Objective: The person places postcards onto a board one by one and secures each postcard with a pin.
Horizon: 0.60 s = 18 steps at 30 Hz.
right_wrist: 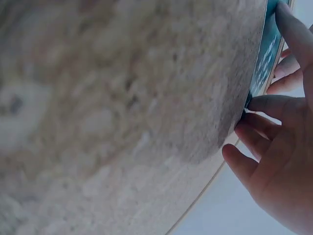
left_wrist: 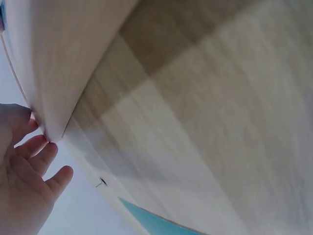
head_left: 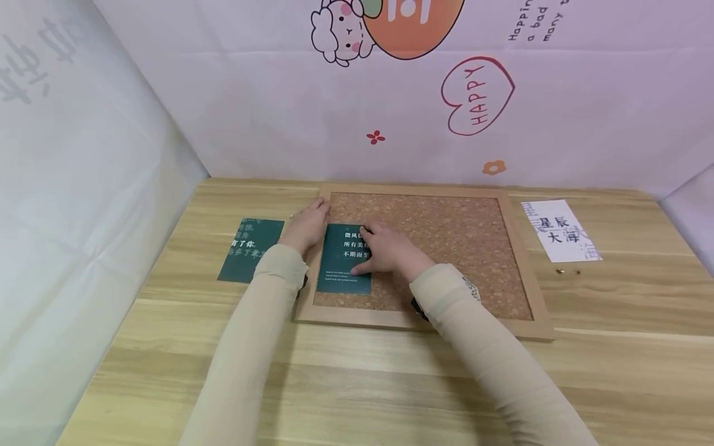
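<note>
A rectangular cork pinboard in a pale wooden frame (head_left: pixel 519 248) lies flat on the light wood-grain table (head_left: pixel 357 384). In its left part lies a dark green card printed with white Chinese text (head_left: pixel 341 269), its left edge along the inside of the frame. The right hand (head_left: pixel 390 251) rests on this card with fingers bent, fingertips pressing near the card's top right corner and the thumb down on its lower middle; the wrist view is blurred, so it probably pinches something small there, but I cannot tell. The left hand (head_left: pixel 307 226) lies with relaxed fingers on the board's left frame rail near the upper corner, holding nothing. Just left of the board, on the table, lies a second dark green card with white text (head_left: pixel 248 249). Right of the board sits a white paper slip with black characters (head_left: pixel 560 230), and near it two small brass pins (head_left: pixel 566 271).
</note>
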{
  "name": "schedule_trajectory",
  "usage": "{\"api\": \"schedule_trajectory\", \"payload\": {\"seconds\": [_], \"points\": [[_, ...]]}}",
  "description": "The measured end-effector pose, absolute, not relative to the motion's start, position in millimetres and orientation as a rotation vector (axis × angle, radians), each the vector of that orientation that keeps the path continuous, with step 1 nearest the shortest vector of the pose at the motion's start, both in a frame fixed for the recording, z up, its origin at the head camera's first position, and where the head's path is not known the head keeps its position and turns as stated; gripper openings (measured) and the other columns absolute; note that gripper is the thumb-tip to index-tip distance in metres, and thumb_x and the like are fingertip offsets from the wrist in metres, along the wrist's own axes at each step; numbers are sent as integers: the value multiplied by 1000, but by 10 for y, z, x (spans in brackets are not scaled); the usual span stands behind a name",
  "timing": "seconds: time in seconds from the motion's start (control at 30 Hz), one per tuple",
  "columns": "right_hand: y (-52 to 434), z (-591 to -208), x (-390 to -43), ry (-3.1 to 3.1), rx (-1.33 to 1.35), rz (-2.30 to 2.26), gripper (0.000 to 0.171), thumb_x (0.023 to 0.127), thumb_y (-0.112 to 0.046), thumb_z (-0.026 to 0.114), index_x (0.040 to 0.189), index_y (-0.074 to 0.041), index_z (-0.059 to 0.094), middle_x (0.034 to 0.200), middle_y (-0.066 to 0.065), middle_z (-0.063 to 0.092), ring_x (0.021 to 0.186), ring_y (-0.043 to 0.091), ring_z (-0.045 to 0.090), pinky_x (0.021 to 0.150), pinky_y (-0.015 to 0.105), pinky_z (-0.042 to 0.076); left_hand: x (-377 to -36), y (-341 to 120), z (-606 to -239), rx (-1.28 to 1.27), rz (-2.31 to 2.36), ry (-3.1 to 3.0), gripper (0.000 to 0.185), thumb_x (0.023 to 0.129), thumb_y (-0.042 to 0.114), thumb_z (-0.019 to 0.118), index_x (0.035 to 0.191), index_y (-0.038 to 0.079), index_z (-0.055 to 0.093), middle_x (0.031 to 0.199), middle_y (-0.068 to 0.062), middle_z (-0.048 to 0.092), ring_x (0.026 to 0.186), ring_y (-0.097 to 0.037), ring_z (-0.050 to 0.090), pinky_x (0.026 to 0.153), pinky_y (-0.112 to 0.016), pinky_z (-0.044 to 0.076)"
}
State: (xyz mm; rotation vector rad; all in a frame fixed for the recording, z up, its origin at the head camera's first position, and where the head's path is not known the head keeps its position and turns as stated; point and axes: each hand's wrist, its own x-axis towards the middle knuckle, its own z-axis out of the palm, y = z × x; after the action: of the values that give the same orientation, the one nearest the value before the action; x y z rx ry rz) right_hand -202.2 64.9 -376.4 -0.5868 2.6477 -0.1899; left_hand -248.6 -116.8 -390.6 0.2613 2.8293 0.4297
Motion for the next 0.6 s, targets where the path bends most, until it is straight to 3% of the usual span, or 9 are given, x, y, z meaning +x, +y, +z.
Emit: {"api": "schedule_trajectory", "payload": {"seconds": [0.3,0.6], "points": [[624,-3754,-1998,2641,-574,-207,101,80,-54,70,151,-1,22,159,16,19,147,31,22,117,45,30,-2485,-1415,-3812,187,415,2894,47,99,-1,40,146,5,37,149,-17,41,137,-33,41,113,-44,36],[624,-3753,-1993,2646,-578,-208,100,80,-53,70,151,0,23,158,17,21,146,31,25,116,45,31,-2434,-1702,-3759,70,353,2955,40,99,2,42,139,3,47,142,-19,49,128,-36,50,99,-46,49]]}}
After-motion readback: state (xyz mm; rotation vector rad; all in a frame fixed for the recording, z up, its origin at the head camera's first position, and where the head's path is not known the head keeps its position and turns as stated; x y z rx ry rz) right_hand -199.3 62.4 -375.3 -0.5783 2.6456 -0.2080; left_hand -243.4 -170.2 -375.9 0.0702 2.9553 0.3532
